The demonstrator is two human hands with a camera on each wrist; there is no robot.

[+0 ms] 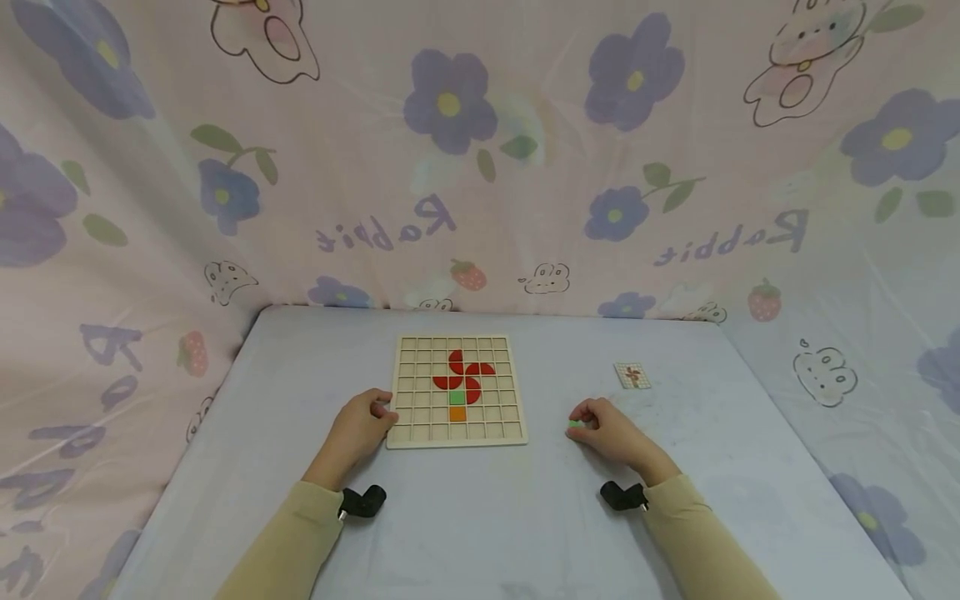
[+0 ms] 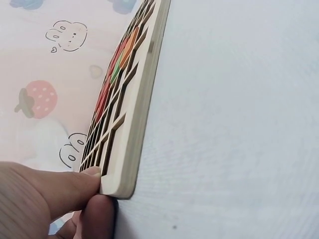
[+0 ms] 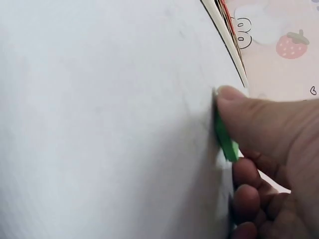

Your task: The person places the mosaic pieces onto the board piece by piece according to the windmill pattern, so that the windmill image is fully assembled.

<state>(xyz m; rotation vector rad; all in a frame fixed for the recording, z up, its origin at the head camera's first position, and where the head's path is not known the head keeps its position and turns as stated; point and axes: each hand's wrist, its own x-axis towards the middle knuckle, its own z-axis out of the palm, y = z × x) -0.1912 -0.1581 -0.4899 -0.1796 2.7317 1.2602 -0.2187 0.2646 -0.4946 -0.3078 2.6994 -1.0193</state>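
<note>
A square wooden grid board (image 1: 420, 433) lies on the table with red rounded pieces (image 1: 472, 390) in a pinwheel shape. Below them sit a green square (image 1: 457, 398) and an orange square (image 1: 457, 413). My left hand (image 1: 358, 427) pinches the board's left edge; in the left wrist view the thumb (image 2: 75, 186) lies on top of the rim, near a corner. To the right of the board, my right hand (image 1: 611, 432) pinches a small green piece (image 3: 227, 134) between thumb and fingers, close above or on the tabletop. Its full outline is partly hidden by the thumb.
A small pattern card (image 1: 632, 376) showing a red pinwheel on a grid lies behind my right hand. The white-covered table (image 1: 480, 525) ends at a printed curtain (image 1: 510, 192) at the back and sides. Black wrist mounts (image 1: 363, 502) sit at both cuffs.
</note>
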